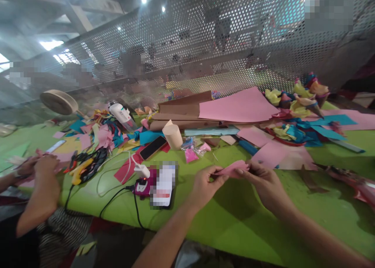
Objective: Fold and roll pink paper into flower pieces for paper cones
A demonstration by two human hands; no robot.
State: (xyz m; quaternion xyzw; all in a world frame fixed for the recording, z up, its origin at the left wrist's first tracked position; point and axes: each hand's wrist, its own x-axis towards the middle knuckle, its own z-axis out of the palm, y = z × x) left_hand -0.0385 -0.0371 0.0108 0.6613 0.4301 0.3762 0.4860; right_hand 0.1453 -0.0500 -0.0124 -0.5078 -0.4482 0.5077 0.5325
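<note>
A small piece of pink paper is stretched between my two hands, just above the green table. My left hand pinches its left end between thumb and fingers. At the right end, my right hand grips the paper the same way. The piece looks narrow and folded or layered, though its exact shape is partly covered by my fingers. Beyond my hands lie larger pink paper sheets and a blue roll. Small plastic bags with bright pink contents rest to the left.
A phone, a purple power adapter with cables and a yellow glue gun lie left. Behind are a cream paper roll, a dark phone, a bottle and paper flowers. Another person's hands work at far left.
</note>
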